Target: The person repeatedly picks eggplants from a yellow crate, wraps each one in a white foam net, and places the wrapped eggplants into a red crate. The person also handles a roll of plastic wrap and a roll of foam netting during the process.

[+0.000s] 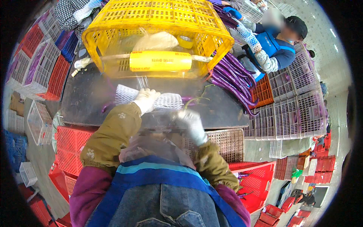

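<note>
My left hand, in a white glove, grips a white foam net sleeve lying across the dark tabletop. Purple eggplant ends with green stems stick out to the right, and another tip shows at the left. Near the stem end, at the table's front edge, my gloved right hand is blurred by motion; whether its fingers hold anything is unclear. Beyond the sleeve, a roll of plastic wrap with a yellow printed band sits on a rod across a yellow crate. Clear film hangs below the roll.
Loose long eggplants are heaped at the table's right. A tape roll and a pale bag lie inside the yellow crate. A co-worker stands at the far right. Red crates and white crates flank the table.
</note>
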`<act>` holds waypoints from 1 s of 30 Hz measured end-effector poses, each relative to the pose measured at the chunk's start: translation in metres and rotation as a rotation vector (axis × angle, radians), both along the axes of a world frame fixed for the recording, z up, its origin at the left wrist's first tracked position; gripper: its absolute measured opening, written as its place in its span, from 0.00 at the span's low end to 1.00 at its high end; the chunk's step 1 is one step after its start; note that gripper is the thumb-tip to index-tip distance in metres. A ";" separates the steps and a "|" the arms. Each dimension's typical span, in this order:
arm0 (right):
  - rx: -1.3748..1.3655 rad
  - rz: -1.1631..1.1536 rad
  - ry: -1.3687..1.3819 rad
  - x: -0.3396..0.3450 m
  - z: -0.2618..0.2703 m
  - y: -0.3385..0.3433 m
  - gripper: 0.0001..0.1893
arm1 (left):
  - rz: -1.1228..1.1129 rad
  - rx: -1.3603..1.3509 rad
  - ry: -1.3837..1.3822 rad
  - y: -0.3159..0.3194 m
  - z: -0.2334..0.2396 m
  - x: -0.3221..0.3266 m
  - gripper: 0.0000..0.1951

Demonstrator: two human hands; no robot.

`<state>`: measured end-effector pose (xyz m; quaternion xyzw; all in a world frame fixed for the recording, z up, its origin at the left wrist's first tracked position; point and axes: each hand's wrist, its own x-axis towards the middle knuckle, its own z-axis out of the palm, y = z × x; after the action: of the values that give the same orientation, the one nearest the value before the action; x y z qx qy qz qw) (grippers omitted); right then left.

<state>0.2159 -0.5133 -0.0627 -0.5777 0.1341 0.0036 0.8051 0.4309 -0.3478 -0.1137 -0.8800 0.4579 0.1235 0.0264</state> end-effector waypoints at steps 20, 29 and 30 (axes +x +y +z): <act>-1.688 0.316 -0.097 0.064 -0.069 0.005 0.39 | -0.169 0.022 0.598 0.001 -0.007 -0.002 0.40; -1.778 -0.003 -0.016 0.139 -0.094 -0.041 0.10 | -0.175 -0.309 -0.300 0.008 -0.014 -0.041 0.43; -1.800 -0.016 -0.046 0.143 -0.093 -0.041 0.11 | -0.162 -0.318 -0.255 0.003 -0.010 -0.037 0.44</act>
<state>0.3588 -0.5542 -0.1552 -0.9887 0.0742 -0.1199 0.0503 0.3938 -0.3444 -0.1241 -0.8420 0.5336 -0.0649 -0.0451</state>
